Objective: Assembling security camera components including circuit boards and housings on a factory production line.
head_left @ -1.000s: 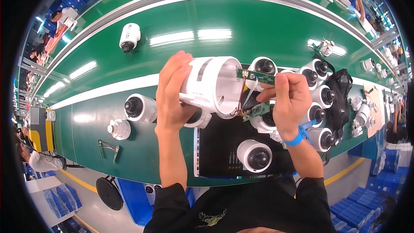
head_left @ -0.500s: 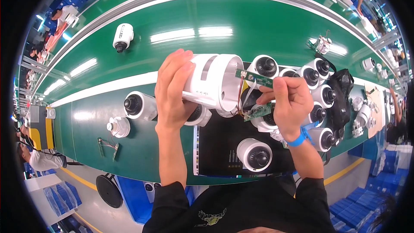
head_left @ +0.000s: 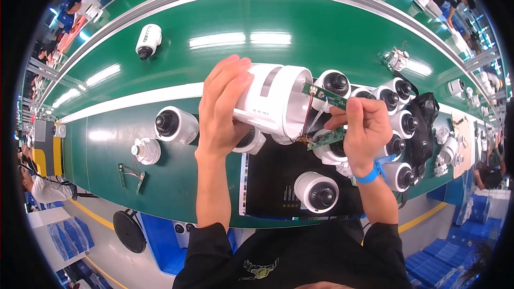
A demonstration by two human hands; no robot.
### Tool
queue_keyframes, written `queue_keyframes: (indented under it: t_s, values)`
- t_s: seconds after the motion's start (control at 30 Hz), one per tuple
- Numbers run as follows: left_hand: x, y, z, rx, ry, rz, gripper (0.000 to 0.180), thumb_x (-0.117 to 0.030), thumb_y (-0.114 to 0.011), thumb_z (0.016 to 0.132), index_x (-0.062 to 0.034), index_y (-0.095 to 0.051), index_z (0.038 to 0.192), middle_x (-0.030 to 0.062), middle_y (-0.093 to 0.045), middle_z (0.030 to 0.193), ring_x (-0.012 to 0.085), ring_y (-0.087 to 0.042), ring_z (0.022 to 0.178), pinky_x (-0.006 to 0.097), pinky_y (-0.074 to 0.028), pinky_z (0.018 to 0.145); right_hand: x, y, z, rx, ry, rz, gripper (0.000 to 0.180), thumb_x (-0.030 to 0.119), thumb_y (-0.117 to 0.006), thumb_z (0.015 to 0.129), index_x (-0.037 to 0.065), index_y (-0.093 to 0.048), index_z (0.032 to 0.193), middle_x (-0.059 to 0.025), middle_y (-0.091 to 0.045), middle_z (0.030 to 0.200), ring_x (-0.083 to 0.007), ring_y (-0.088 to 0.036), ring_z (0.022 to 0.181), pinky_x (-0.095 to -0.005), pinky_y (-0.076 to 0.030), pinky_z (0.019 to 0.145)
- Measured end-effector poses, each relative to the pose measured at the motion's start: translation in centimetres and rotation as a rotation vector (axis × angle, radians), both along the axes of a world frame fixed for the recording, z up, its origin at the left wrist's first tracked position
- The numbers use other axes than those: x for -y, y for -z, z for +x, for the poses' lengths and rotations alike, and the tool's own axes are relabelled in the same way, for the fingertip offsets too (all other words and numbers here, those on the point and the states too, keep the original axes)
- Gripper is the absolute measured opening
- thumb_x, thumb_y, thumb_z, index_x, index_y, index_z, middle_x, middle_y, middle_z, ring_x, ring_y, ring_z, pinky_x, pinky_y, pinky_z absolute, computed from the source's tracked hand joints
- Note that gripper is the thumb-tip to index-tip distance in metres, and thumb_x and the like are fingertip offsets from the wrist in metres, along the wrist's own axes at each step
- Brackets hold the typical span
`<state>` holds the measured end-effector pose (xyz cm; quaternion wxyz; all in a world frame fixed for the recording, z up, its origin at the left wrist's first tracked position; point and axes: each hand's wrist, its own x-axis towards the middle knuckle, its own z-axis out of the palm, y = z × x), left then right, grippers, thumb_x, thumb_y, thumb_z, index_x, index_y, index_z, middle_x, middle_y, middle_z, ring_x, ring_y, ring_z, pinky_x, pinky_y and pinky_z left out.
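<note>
My left hand [head_left: 222, 104] is wrapped round a white cylindrical camera housing [head_left: 273, 99], held tilted above the bench with its open end toward the right. With thumb and fingers pinched, my right hand [head_left: 364, 123] grips a green circuit board [head_left: 324, 95] just outside that opening. Thin wires and a white ribbon run down from it to a second green board [head_left: 325, 138], which hangs below near my right fingertips. Whether those fingers also touch the second board I cannot tell. A blue band [head_left: 370, 173] circles my right wrist.
White cameras with black lenses cluster on the right; one camera [head_left: 316, 191] lies on the black mat [head_left: 267, 182]. A black bag [head_left: 424, 128] lies beyond the cluster. Another camera [head_left: 175, 124], a white part [head_left: 145, 151] and wired boards [head_left: 131, 176] are at left. Co-workers sit farther off.
The housing and both hands have shifted slightly right in the picture. The upper board sits nearer the housing's opening. Both grips look the same.
</note>
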<state>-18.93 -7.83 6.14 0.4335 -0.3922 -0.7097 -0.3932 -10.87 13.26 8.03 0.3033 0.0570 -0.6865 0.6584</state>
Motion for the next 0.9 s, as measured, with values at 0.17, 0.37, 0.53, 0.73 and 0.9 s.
queue_keyframes:
  t_s: [0.17,0.37,0.53,0.73,0.9]
  values:
    - [0.2,-0.1,0.0,-0.017,-0.006,-0.013,0.072,0.005,-0.073,0.055,-0.0077,-0.048,0.121,0.0145,-0.055,0.121,0.039,-0.055,0.108,0.046,-0.048,0.09,-0.1,-0.8,0.1,0.039,0.032,0.069,0.01,0.003,-0.061,0.089,-0.004,-0.054,0.088,-0.0152,-0.066,0.069,-0.0147,-0.064,0.053,-0.0215,-0.049,0.046]
    - [0.5,-0.1,0.0,-0.045,-0.018,-0.036,0.067,0.004,-0.074,0.059,-0.0063,-0.049,0.12,0.0152,-0.055,0.121,0.0388,-0.055,0.107,0.048,-0.048,0.091,-0.6,-2.1,0.0,0.04,-0.062,0.225,0.006,0.0,-0.064,0.086,-0.004,-0.06,0.087,-0.0114,-0.066,0.068,-0.0106,-0.063,0.053,-0.0196,-0.047,0.044]
    - [-0.1,-0.1,0.0,-0.055,0.002,-0.042,0.065,0.004,-0.073,0.061,-0.0063,-0.049,0.12,0.0154,-0.055,0.121,0.0395,-0.056,0.107,0.049,-0.049,0.089,-0.9,-2.4,-0.6,0.113,-0.073,0.294,0.006,0.002,-0.067,0.084,-0.001,-0.062,0.084,-0.0074,-0.066,0.067,-0.0093,-0.062,0.05,-0.0194,-0.044,0.042]
    - [-0.3,0.4,0.4,-0.046,0.062,-0.015,0.065,0.005,-0.072,0.062,-0.0061,-0.049,0.121,0.0164,-0.056,0.121,0.0413,-0.055,0.107,0.049,-0.049,0.09,-1.4,-4.5,-1.5,0.262,-0.337,0.444,0.016,0.011,-0.072,0.079,0.001,-0.064,0.087,-0.0061,-0.065,0.073,-0.0129,-0.062,0.064,-0.0247,-0.05,0.057]
    - [-0.5,-0.1,1.0,-0.011,0.104,-0.057,0.067,0.005,-0.072,0.06,-0.006,-0.049,0.121,0.016,-0.055,0.12,0.041,-0.055,0.107,0.048,-0.049,0.089,-3.3,-5.6,-4.1,0.434,-0.524,0.445,0.041,0.003,-0.075,0.072,0.001,-0.06,0.11,-0.0079,-0.061,0.111,-0.0158,-0.057,0.101,-0.0285,-0.048,0.084]
